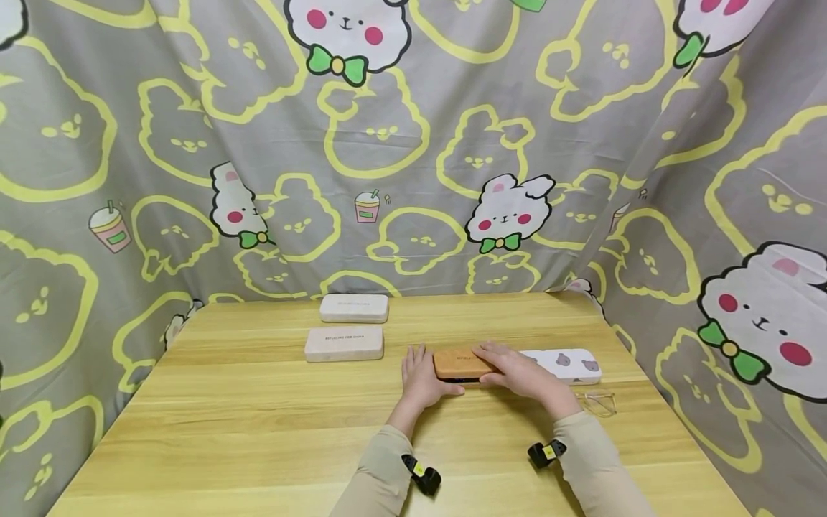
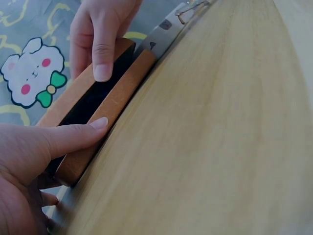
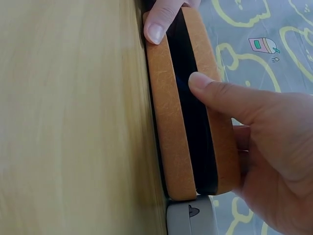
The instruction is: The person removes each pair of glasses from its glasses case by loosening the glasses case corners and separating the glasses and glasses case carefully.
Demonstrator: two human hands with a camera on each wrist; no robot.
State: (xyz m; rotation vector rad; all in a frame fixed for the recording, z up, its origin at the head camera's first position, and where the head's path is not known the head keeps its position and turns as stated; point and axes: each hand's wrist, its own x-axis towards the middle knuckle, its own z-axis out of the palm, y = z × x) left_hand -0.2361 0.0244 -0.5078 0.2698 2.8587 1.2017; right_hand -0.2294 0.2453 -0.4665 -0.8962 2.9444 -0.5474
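Hands, left and right, pinch the orange case, slightly ajar, contents hidden.

Bright, even, soft-shadowed light; wide-angle edge bending overhead, slightly blurred wrist close-ups.

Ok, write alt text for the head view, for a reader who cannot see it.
Two hands grip a brown case lying on a wooden table: the left hand at its left end, the right hand over its right end. A white patterned case and clear glasses lie to the right, two pale cases farther back, cartoon-print cloth behind.
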